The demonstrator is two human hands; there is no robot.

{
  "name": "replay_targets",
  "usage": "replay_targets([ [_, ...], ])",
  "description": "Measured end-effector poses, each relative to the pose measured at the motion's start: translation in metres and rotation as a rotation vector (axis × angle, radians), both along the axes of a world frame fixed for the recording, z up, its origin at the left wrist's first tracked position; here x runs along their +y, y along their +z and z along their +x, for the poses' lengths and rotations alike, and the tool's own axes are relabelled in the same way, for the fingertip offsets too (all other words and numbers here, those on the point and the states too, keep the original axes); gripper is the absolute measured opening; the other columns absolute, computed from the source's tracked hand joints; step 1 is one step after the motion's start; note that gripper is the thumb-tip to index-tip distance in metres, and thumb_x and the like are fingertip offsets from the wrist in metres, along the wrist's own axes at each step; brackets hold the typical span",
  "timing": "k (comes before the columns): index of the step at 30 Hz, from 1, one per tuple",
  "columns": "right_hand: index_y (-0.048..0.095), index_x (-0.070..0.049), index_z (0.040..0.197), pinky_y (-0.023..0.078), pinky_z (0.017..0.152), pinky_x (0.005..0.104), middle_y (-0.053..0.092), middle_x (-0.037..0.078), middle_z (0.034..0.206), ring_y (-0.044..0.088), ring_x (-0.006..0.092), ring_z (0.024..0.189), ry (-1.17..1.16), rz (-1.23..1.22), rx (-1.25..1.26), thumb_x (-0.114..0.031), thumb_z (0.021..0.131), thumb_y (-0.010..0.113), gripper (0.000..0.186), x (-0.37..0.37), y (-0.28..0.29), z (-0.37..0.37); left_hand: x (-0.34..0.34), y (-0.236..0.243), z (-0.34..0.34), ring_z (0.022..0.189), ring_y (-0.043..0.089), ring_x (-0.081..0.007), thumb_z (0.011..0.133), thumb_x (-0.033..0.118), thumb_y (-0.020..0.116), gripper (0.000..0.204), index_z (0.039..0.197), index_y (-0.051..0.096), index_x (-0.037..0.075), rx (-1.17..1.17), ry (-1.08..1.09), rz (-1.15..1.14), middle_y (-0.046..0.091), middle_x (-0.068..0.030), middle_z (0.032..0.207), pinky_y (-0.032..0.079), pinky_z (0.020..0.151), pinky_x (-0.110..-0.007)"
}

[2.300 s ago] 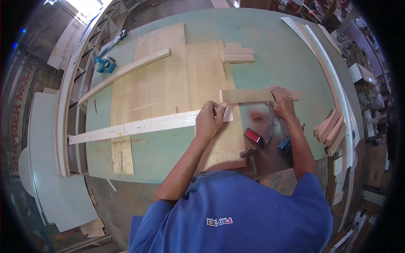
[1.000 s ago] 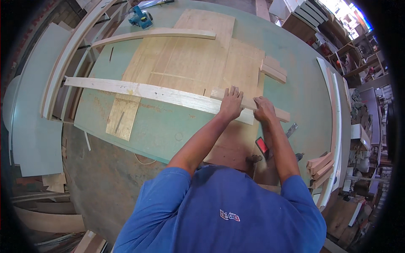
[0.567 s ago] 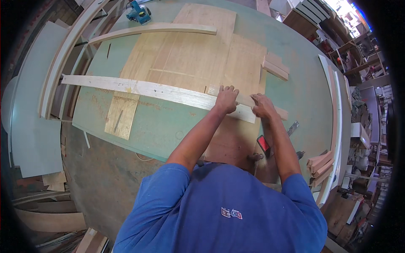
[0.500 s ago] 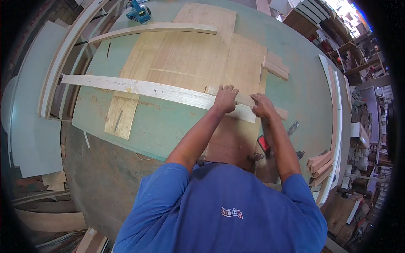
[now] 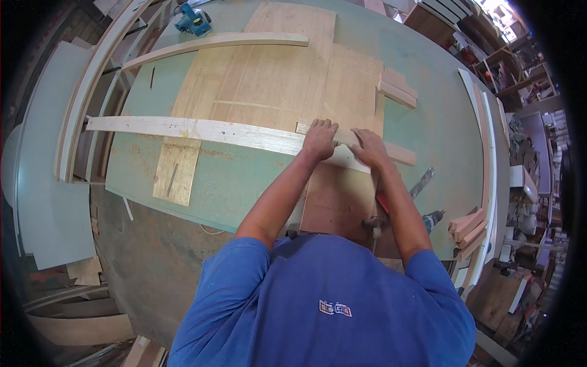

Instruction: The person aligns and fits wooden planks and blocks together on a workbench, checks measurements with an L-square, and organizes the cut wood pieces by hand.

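A long whitish wooden rail [image 5: 244, 136] runs across the worktable in front of me. Against its far side, near the right end, lies a shorter pale wood strip [image 5: 398, 154], which sticks out past the rail to the right. My left hand [image 5: 320, 140] is closed over both pieces, fingers curled to the far side of the strip. Close to the rail's right end, my right hand [image 5: 369, 150] grips the strip and rail together, with its thumb on the near side. Beneath them are large flat wood panels [image 5: 278, 79].
A blue power tool [image 5: 192, 21] stands at the far left, near another wooden rail [image 5: 226, 41]. Right of my right forearm lie a metal ruler [image 5: 423, 182] and a cordless drill [image 5: 433, 219]. Wood offcuts [image 5: 468, 231] are stacked at the right edge; short blocks [image 5: 397, 92] lie farther back.
My right hand has shifted slightly left along the strip, nearer my left hand, and now laps over the rail. The rail's right end has moved a little away from me.
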State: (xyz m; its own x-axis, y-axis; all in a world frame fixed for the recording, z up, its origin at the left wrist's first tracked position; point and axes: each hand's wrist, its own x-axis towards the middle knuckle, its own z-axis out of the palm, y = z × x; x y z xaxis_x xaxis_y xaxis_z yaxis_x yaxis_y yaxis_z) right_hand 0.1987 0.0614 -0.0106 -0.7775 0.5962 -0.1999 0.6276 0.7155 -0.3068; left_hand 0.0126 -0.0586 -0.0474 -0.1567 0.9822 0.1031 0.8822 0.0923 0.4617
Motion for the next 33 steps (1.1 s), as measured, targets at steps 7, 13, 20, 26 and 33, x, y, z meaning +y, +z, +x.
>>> replay_targets([
  [7, 0.06, 0.005, 0.143, 0.032, 0.123, 0.0607, 0.061, 0.026, 0.145, 0.053, 0.0426, 0.141, -0.2, 0.32, 0.353, -0.054, 0.101, 0.061, 0.072, -0.075, -0.07, -0.05, -0.065, 0.015, -0.055, 0.153, 0.039, -0.0464, 0.086, 0.052, 0.083, 0.091, 0.153, 0.051, 0.0, -0.048, 0.064, 0.012, 0.048, -0.0308, 0.159, 0.023, 0.131, -0.056],
  [13, 0.06, 0.006, 0.142, 0.033, 0.124, 0.0597, 0.061, 0.027, 0.142, 0.052, 0.0443, 0.14, -0.362, 0.498, 0.417, -0.048, 0.106, 0.057, 0.065, -0.097, -0.071, -0.084, -0.175, 0.036, -0.197, 0.155, 0.037, -0.0431, 0.071, 0.068, 0.089, 0.111, 0.156, 0.051, 0.007, 0.224, 0.174, -0.23, 0.049, -0.0271, 0.157, 0.025, 0.128, -0.059],
  [20, 0.067, 0.004, 0.131, 0.04, 0.118, 0.0553, 0.068, 0.024, 0.131, 0.06, 0.0422, 0.132, -0.432, 0.592, 0.457, -0.036, 0.104, 0.061, 0.049, -0.1, -0.062, -0.115, -0.179, 0.003, -0.278, 0.113, 0.06, -0.0321, 0.065, 0.072, 0.088, 0.087, 0.12, 0.065, 0.009, 0.275, -0.052, -0.033, 0.063, -0.0116, 0.112, 0.044, 0.103, -0.051],
  [26, 0.072, 0.001, 0.123, 0.044, 0.113, 0.0526, 0.071, 0.021, 0.128, 0.062, 0.0404, 0.129, -0.511, 0.616, 0.476, -0.029, 0.103, 0.061, 0.038, -0.109, -0.058, -0.121, -0.17, -0.011, -0.283, 0.102, 0.06, -0.0319, 0.064, 0.073, 0.087, 0.081, 0.108, 0.065, 0.008, 0.232, -0.138, 0.202, 0.06, -0.0103, 0.101, 0.045, 0.093, -0.047],
  [33, 0.074, 0.001, 0.119, 0.045, 0.113, 0.054, 0.073, 0.022, 0.124, 0.065, 0.0428, 0.125, -0.541, 0.607, 0.538, -0.029, 0.101, 0.062, 0.037, -0.108, -0.054, -0.136, -0.175, -0.012, -0.296, 0.109, 0.061, -0.0379, 0.068, 0.075, 0.084, 0.083, 0.111, 0.066, 0.006, 0.199, -0.134, 0.278, 0.064, -0.0149, 0.112, 0.046, 0.099, -0.05],
])
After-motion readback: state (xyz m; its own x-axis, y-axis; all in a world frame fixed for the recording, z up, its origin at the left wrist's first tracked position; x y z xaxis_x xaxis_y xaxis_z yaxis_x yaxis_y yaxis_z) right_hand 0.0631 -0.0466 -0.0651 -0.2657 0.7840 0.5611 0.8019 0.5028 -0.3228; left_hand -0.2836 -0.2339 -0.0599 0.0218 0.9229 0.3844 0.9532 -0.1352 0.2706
